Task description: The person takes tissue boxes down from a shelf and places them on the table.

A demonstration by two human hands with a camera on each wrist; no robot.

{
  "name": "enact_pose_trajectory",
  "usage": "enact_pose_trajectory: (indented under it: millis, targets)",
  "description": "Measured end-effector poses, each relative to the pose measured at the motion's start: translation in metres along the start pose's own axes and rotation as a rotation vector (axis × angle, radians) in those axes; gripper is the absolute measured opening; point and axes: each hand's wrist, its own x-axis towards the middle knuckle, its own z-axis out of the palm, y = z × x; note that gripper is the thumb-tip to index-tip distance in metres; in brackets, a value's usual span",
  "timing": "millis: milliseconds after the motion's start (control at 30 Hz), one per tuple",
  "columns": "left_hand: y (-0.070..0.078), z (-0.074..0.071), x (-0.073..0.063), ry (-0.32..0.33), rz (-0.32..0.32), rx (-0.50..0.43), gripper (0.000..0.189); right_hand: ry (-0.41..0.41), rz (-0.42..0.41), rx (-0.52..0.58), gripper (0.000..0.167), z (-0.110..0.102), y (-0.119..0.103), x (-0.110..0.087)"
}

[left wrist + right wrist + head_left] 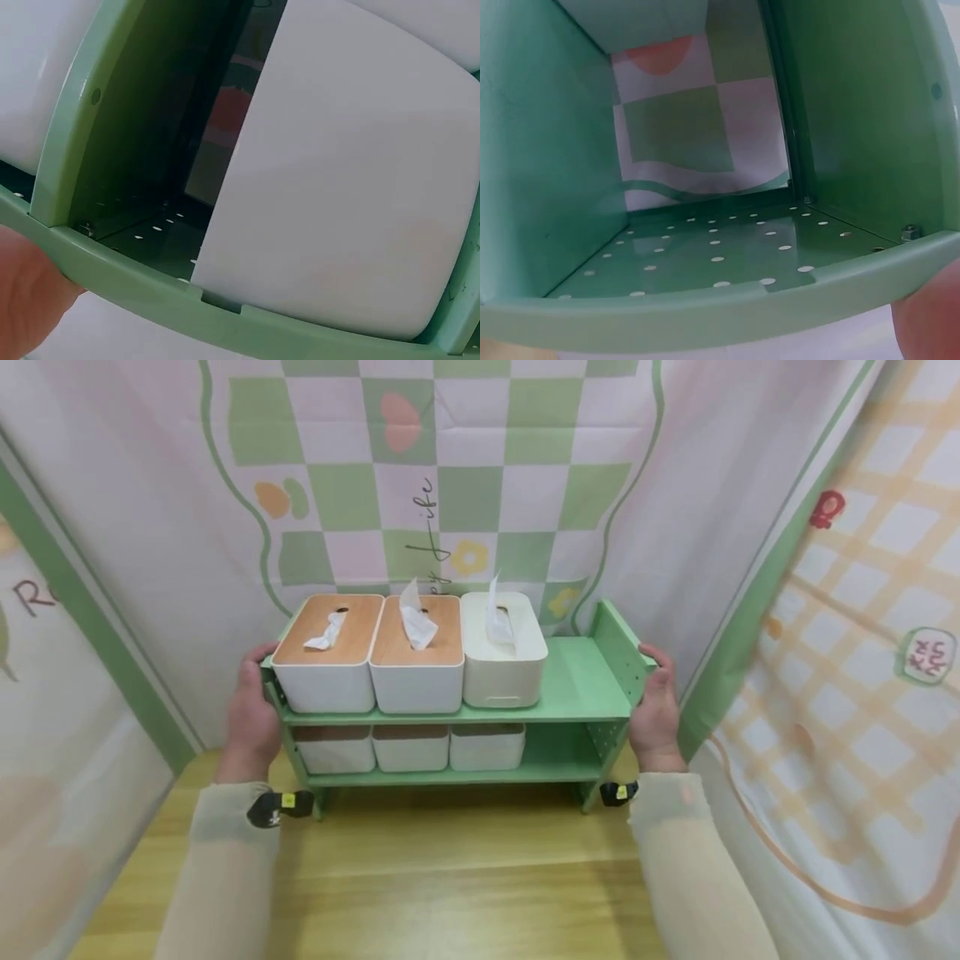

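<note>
A green two-tier shelf rack (581,681) stands on the wooden surface. My left hand (251,714) grips its left side panel, and my right hand (655,714) holds the right one by its edge. On the upper tier sit two white tissue boxes with wood-look lids, the left box (326,687) and the middle box (417,687). Beside them is a cream tissue box (501,681). Three pale boxes (412,750) fill much of the lower tier. In the left wrist view, a thumb or finger (30,296) lies against the panel's edge; the right wrist view shows perforated metal (712,251).
Light wood surface (457,877) spreads in front of the rack. Behind it hangs a green-and-white checked cloth (468,497). Printed cloth also closes in the left side (67,710) and the right side (847,693). Both tiers have bare board at their right ends.
</note>
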Motion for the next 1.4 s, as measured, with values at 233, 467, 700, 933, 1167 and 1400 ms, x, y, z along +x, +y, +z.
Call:
enact_pose_trajectory:
  millis: [233, 467, 700, 933, 1167, 1400]
  targets:
    - [0.002, 0.003, -0.001, -0.003, -0.033, -0.025, 0.068, 0.012, 0.013, 0.095, 0.06, -0.002, -0.003, -0.001]
    - [0.003, 0.003, -0.002, 0.015, -0.046, -0.03, 0.067, -0.011, 0.049, 0.063, 0.057, -0.003, -0.007, -0.003]
    - [0.001, 0.004, -0.001, 0.013, -0.05, -0.036, 0.069, -0.029, 0.066, 0.082, 0.056, -0.005, -0.008, -0.004]
    - [0.004, 0.002, 0.0, -0.005, -0.054, -0.045, 0.069, -0.047, 0.092, 0.068, 0.056, -0.006, -0.011, -0.007]
    - [0.003, 0.0, 0.0, -0.033, -0.074, -0.066, 0.066, -0.021, 0.085, 0.099, 0.056, -0.003, -0.012, -0.008]
    - [0.002, 0.001, 0.0, -0.041, -0.069, -0.081, 0.066, -0.026, 0.088, 0.086, 0.058, -0.004, -0.012, -0.007]
